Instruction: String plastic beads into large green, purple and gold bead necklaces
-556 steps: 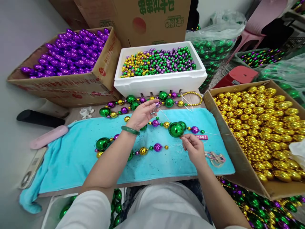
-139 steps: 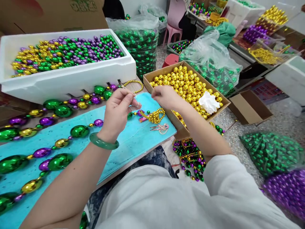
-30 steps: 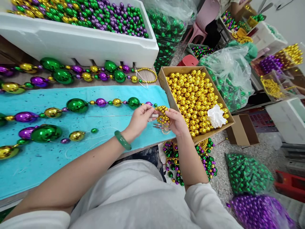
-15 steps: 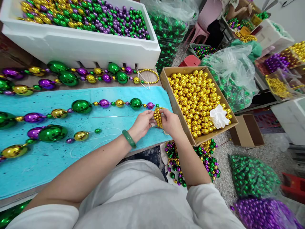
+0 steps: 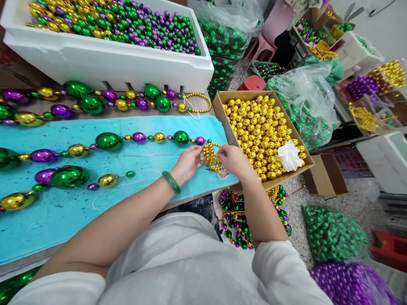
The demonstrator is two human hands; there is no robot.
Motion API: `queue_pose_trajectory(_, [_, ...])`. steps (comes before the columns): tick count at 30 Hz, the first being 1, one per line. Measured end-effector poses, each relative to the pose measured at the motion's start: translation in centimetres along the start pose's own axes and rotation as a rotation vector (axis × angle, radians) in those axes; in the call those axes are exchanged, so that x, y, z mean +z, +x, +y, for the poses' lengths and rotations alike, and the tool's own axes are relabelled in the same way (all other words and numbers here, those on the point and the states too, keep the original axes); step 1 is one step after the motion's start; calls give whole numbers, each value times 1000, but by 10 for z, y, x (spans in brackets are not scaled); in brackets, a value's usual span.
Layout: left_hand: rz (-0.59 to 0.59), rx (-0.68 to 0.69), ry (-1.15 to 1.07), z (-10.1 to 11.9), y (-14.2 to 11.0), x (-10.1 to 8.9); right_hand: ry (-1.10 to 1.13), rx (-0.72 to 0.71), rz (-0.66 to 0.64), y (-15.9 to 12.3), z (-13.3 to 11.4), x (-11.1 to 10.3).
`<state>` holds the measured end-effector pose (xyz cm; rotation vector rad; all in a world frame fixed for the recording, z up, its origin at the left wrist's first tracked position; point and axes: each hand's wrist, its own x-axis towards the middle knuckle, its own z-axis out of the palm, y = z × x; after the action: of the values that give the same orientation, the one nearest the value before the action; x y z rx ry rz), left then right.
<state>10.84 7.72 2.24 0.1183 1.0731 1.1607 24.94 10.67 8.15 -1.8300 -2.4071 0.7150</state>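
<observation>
Between my two hands is a bunched coil of small gold bead strand (image 5: 210,157). My left hand (image 5: 188,163) grips the coil's left side, a green bangle (image 5: 171,182) on its wrist. My right hand (image 5: 233,160) pinches the strand at the right, fingertips partly hidden. Just behind runs a strung garland (image 5: 108,141) of green, purple and gold beads on the turquoise towel (image 5: 104,228). A long needle (image 5: 149,155) lies left of my left hand. Closer to me is a second garland (image 5: 70,177), its white thread (image 5: 141,173) loose beside a small green bead (image 5: 130,173).
A white foam box (image 5: 127,61) of small mixed beads stands at the back, with finished-looking garlands (image 5: 90,104) before it. A carton (image 5: 273,183) of gold beads adjoins the towel's right end. Bagged green beads (image 5: 333,233) and purple beads (image 5: 352,284) sit on the floor.
Earlier my hands held a large green bead and thread; later the gold coil lay on the towel. Now both hands hold it, and my right hand has drawn slightly away, spreading the strand.
</observation>
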Motion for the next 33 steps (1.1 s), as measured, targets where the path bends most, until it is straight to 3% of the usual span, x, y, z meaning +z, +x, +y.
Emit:
queue_pose_trajectory(3, [-12,2,3,2,1,0,123,-35,-13,1,4,-20])
queue_pose_trajectory(8, [-203,-15,-32,6,1,0,666,-39,52,-2,4,-51])
queue_pose_trajectory(11, [-272,0,-47,7,2,-1,856,-24,135,-6,5,-69])
queue_pose_trajectory(16, [-212,76,1,6,8,-5,946,-108,306,-15,10,-101])
queue_pose_trajectory(21, [-206,-8,1,7,6,-3,1035,-185,431,-25,2,-127])
queue_pose_trajectory(25, [-250,21,53,7,4,2,986,-246,458,-33,-7,-138])
queue_pose_trajectory(29, [-211,57,169,6,4,7,967,-319,517,-38,-12,-145])
queue_pose_trajectory(33, [-229,244,375,4,1,11,993,-390,453,-41,-20,-147])
